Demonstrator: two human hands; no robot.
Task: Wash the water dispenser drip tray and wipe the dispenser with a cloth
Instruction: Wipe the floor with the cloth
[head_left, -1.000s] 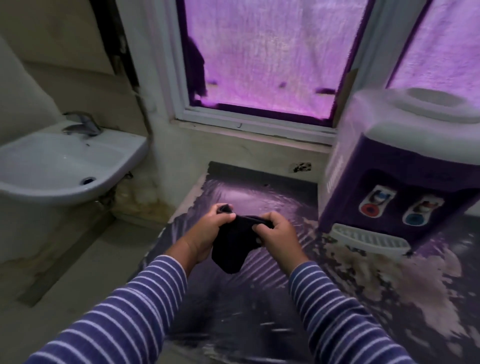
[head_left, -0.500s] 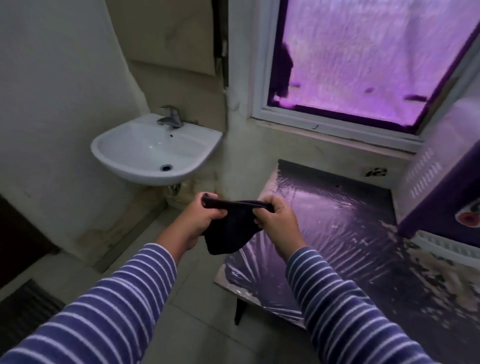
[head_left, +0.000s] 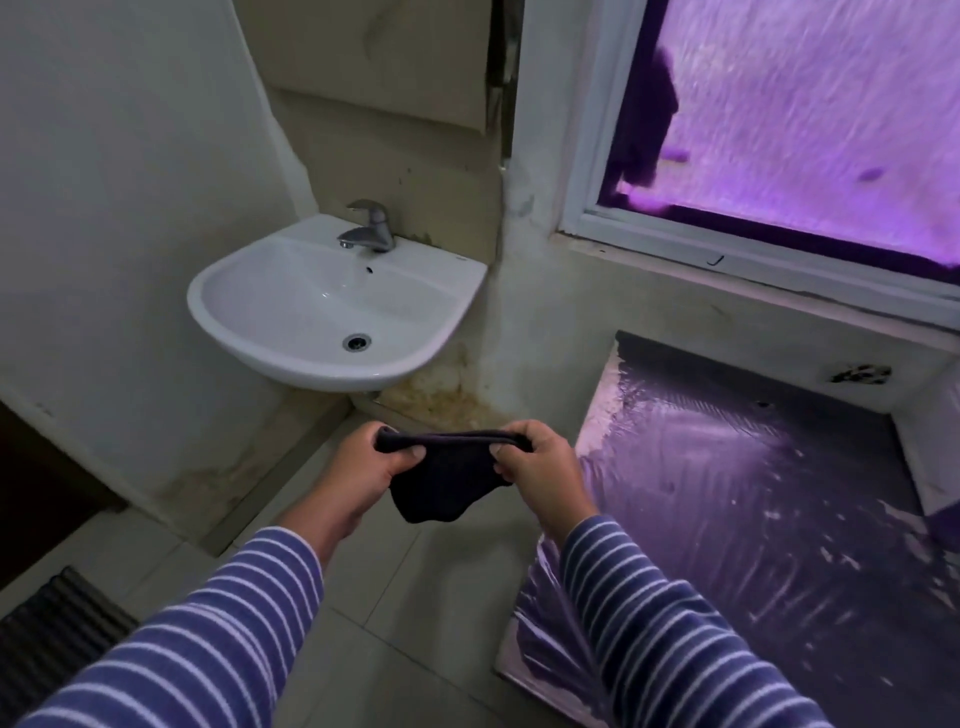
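Note:
A dark cloth (head_left: 447, 480) hangs stretched between my two hands in the middle of the view, above the floor. My left hand (head_left: 363, 470) pinches its left top corner and my right hand (head_left: 540, 470) pinches its right top corner. Ahead and to the left is a white wall sink (head_left: 249, 270) with a metal tap (head_left: 369, 231). Only a white corner of the water dispenser (head_left: 935, 441) shows at the right edge. Its drip tray is out of view.
A low table with a shiny dark purple top (head_left: 753, 519) stands to the right, under a window (head_left: 810, 119) with purple covering. Pale floor tiles (head_left: 415, 597) lie below my hands. A dark ribbed mat (head_left: 47, 634) lies at the lower left.
The view has swung left, from the dispenser toward the sink. The dispenser and its drip tray have slid out of frame. Both hands have pulled the cloth out taut between them.

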